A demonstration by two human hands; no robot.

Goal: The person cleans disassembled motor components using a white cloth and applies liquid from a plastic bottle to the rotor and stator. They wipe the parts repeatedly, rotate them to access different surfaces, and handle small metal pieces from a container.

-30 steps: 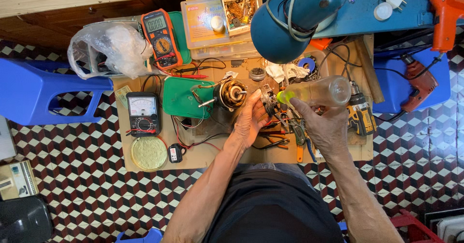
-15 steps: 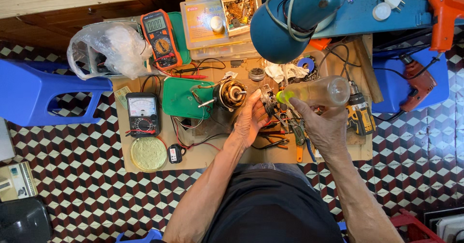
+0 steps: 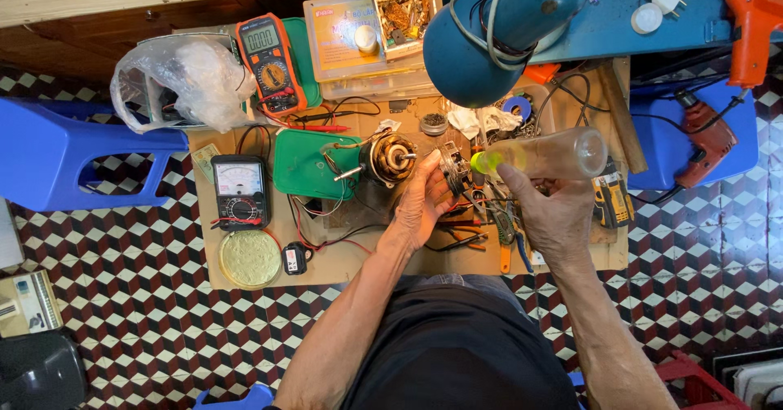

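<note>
Fingers of left hand [image 3: 424, 202] hide a metal part [image 3: 453, 165]; right hand [image 3: 555, 214] grips clear bottle [image 3: 542, 156].

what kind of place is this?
Likely a small electrical repair bench: a bare motor by the left hand, two multimeters, a bottle in the right hand.
</note>
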